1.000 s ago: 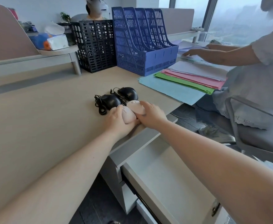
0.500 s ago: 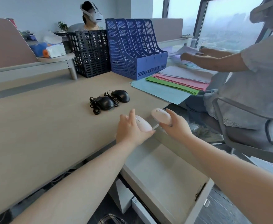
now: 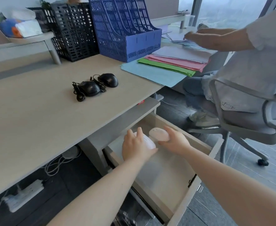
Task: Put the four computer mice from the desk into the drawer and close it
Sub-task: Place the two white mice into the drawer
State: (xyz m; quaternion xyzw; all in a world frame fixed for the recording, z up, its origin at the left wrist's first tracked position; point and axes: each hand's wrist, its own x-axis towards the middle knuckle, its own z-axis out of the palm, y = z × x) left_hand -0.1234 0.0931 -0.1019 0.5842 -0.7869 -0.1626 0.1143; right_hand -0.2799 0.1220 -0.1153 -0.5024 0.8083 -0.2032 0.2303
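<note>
Each of my hands holds a pale pink mouse over the far end of the open drawer [image 3: 197, 190]. My left hand [image 3: 136, 148] grips one pink mouse [image 3: 148, 141] from above. My right hand [image 3: 174, 142] grips the other pink mouse [image 3: 158, 134] from the side. Two black wired mice stay on the desk [image 3: 36, 119]: one black mouse [image 3: 89, 88] with its coiled cable on the left, the second black mouse [image 3: 108, 79] just behind and to the right of it. The drawer's pale floor is bare.
A black file rack [image 3: 73, 30] and a blue file rack [image 3: 125, 26] stand at the desk's back. Coloured paper sheets [image 3: 166, 66] lie at the right. A seated person [image 3: 248, 62] on an office chair [image 3: 248, 121] is close to the drawer's right. A power strip [image 3: 24, 194] lies underneath.
Both hands lifted the pink mice off the desk, carried them past its front edge and lowered them into the open drawer. The view tilted down. The black mice stayed put.
</note>
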